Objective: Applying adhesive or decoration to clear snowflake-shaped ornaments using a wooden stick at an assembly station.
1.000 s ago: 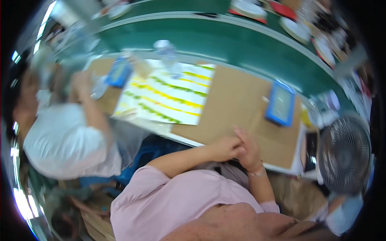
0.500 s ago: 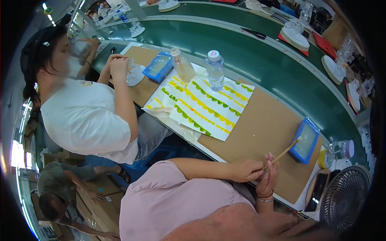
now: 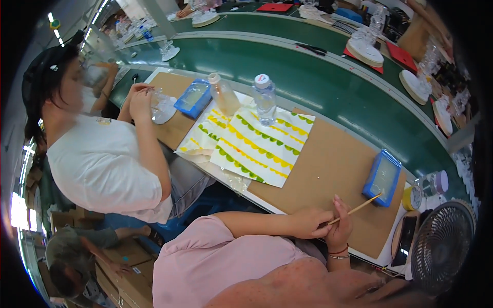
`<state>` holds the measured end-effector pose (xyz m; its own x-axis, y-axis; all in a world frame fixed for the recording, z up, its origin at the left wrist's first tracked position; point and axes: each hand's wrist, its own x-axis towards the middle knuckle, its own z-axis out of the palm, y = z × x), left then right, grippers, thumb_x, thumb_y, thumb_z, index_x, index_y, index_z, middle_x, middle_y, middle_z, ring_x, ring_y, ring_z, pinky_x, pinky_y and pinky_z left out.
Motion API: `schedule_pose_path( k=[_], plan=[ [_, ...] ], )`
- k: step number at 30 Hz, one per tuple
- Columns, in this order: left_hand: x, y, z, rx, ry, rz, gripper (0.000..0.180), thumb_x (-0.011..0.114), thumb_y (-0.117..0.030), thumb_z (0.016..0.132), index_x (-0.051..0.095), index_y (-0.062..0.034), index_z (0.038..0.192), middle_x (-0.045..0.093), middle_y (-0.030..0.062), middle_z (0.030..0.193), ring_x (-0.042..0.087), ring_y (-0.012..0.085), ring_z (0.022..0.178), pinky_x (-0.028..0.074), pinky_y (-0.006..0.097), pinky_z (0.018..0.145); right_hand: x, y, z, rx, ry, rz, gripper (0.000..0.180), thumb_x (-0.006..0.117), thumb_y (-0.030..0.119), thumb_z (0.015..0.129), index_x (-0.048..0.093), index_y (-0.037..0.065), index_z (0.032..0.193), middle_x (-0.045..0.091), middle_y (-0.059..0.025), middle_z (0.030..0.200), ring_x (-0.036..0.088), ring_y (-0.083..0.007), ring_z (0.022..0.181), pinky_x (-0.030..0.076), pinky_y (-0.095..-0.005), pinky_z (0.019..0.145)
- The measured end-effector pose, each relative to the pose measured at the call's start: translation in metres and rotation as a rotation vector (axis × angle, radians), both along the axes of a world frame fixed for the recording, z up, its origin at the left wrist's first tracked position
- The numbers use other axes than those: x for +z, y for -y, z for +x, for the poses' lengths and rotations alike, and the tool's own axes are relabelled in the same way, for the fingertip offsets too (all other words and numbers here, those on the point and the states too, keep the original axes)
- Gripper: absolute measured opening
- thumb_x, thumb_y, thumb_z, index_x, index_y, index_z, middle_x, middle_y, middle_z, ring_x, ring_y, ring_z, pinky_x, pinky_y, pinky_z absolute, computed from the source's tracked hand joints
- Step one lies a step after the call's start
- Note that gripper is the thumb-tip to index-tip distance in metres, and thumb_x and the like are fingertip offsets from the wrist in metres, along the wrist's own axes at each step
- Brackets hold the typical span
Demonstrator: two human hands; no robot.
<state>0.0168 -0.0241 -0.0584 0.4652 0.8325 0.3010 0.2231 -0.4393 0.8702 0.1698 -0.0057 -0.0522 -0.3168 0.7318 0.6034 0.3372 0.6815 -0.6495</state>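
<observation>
My left hand (image 3: 311, 224) and my right hand (image 3: 339, 226) meet over the near edge of the board, fingers closed together around the lower end of a thin wooden stick (image 3: 362, 206). The stick slants up to the right, and its pale tip overlaps the near end of a blue-rimmed tray (image 3: 391, 177) with a pale, clear inside. I cannot tell whether the tip touches it. One right finger points upward, and a bracelet circles that wrist. Brown board (image 3: 328, 154) lies under the tray.
Left of the board are patterned sheets (image 3: 262, 141), a clear bottle (image 3: 265, 102), a cloudy bottle (image 3: 224, 97) and another blue tray (image 3: 194, 97). A fan (image 3: 444, 246), phone (image 3: 407, 233) and yellow-labelled jar (image 3: 412, 198) stand right. A co-worker (image 3: 102, 164) sits left; a green conveyor (image 3: 328, 82) runs behind.
The stick has tilted lower, its tip coming down toward the near end of the tray. My hands have shifted slightly left and stay together. The whole view has shifted a little.
</observation>
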Motion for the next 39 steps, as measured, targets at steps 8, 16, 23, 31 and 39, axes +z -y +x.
schedule_pose_path(
  k=[8, 16, 23, 31, 39],
  plan=[
    [-0.015, 0.004, -0.005, -0.103, 0.105, 0.084, 0.021, 0.065, -0.021, 0.088, 0.05, -0.0066, 0.086, 0.057, 0.01, 0.083, 0.056, 0.0309, 0.069, 0.045, 0.038, 0.062, -0.01, 0.003, 0.003, 0.02, -0.162, 0.043, 0.02, 0.056, 0.014, 0.093, 0.054, 0.005, 0.11, 0.062, -0.022, 0.117, 0.065, -0.0294, 0.094, 0.053, -0.0366, 0.079],
    [-0.009, 0.007, 0.003, -0.104, 0.056, 0.115, 0.042, 0.078, -0.038, 0.076, 0.054, -0.0074, 0.091, 0.056, 0.0119, 0.095, 0.056, 0.033, 0.088, 0.047, 0.04, 0.076, -0.009, 0.005, 0.007, 0.076, -0.144, 0.088, 0.026, 0.06, 0.027, 0.093, 0.053, 0.005, 0.103, 0.064, -0.0203, 0.112, 0.065, -0.0318, 0.092, 0.052, -0.039, 0.077],
    [0.001, 0.003, -0.001, -0.124, -0.014, -0.008, 0.048, 0.076, -0.047, 0.074, 0.056, -0.0071, 0.089, 0.058, 0.0152, 0.103, 0.058, 0.0362, 0.093, 0.049, 0.043, 0.078, -0.008, 0.005, 0.004, 0.06, -0.011, 0.091, 0.029, 0.057, 0.032, 0.094, 0.054, 0.004, 0.103, 0.066, -0.019, 0.108, 0.066, -0.0325, 0.089, 0.052, -0.0394, 0.077],
    [-0.009, 0.006, 0.003, -0.101, -0.018, 0.218, 0.043, 0.078, -0.041, 0.075, 0.055, -0.0061, 0.089, 0.055, 0.0167, 0.105, 0.055, 0.0375, 0.095, 0.048, 0.043, 0.08, -0.009, 0.01, 0.006, 0.089, -0.068, 0.018, 0.03, 0.053, 0.034, 0.096, 0.055, 0.006, 0.104, 0.068, -0.0168, 0.105, 0.066, -0.0315, 0.089, 0.052, -0.0384, 0.076],
    [-0.011, 0.003, 0.001, -0.157, -0.007, 0.186, 0.031, 0.058, -0.037, 0.092, 0.055, -0.0067, 0.089, 0.054, 0.0176, 0.103, 0.054, 0.0382, 0.096, 0.046, 0.044, 0.082, -0.003, 0.009, 0.009, 0.092, -0.037, 0.02, 0.032, 0.051, 0.035, 0.097, 0.056, 0.005, 0.107, 0.067, -0.0171, 0.104, 0.065, -0.0315, 0.088, 0.052, -0.0381, 0.076]
  ],
)
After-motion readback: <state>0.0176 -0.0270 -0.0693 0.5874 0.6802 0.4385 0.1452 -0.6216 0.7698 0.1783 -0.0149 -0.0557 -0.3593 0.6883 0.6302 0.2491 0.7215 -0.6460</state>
